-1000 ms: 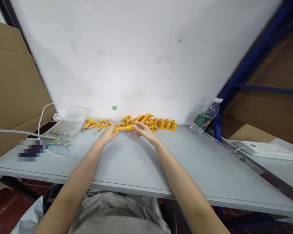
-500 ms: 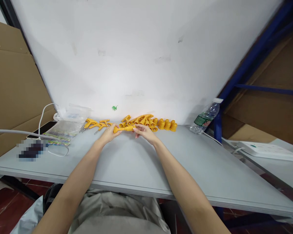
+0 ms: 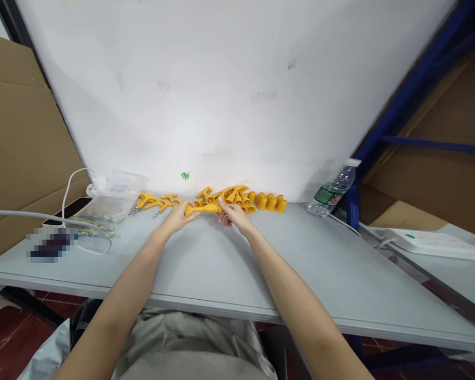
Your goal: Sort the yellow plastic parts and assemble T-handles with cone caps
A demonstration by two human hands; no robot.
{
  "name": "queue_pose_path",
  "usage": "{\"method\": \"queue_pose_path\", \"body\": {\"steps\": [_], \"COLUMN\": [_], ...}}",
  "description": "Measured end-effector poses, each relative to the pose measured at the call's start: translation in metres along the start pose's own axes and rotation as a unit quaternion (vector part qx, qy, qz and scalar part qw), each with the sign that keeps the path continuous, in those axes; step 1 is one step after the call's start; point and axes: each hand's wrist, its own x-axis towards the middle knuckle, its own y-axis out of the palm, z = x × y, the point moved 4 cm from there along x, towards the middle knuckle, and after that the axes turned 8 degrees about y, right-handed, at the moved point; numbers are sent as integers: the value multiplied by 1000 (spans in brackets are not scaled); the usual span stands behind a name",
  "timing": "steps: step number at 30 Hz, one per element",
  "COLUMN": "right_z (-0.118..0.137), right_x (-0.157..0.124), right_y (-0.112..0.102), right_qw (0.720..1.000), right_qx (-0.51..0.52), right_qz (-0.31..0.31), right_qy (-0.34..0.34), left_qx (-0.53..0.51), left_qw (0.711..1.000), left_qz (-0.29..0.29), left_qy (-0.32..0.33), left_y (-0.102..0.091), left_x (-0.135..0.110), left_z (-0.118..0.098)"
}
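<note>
A yellow plastic corkscrew [image 3: 206,209] lies level between my hands, just above the table. My left hand [image 3: 177,217] is closed around its handle end. At the other end, my right hand [image 3: 235,217] grips the wider yellow part between thumb and fingers, which partly hide it. Behind my hands rests a pile of similar corkscrews [image 3: 231,194] with bell-shaped yellow cups. To the left lie T-shaped yellow handles [image 3: 152,202] with bare metal spirals. Several yellow cups [image 3: 269,202] stand in a group to the right.
A clear plastic bottle [image 3: 334,189] leans at the back right by a blue metal frame [image 3: 353,203]. On the left are plastic bags [image 3: 103,211], a phone [image 3: 79,205] and a white cable [image 3: 65,190]. A white power strip [image 3: 435,244] sits far right.
My right thumb and fingers have shifted their grip on the corkscrew's right end, with the thumb now raised higher. My left hand has barely moved.
</note>
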Motion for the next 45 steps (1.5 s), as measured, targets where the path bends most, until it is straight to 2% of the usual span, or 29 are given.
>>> {"method": "queue_pose_path", "body": {"steps": [5,11,36,45], "right_z": [3,2,-5,-9], "right_x": [-4,-3,2,3], "right_y": [-5,-3,3,9], "right_qw": [997,995,997,974], "right_qx": [33,30,65,204], "right_qz": [57,63,47,76], "right_qy": [-51,-67,-9,56], "left_qx": [-26,-18,17,20], "left_qw": [999,999,1000,999], "left_qz": [3,0,-5,12], "left_qy": [-23,-28,16,36], "left_y": [-1,-3,4,7], "left_x": [0,0,2,0], "left_z": [0,-3,9,12]}}
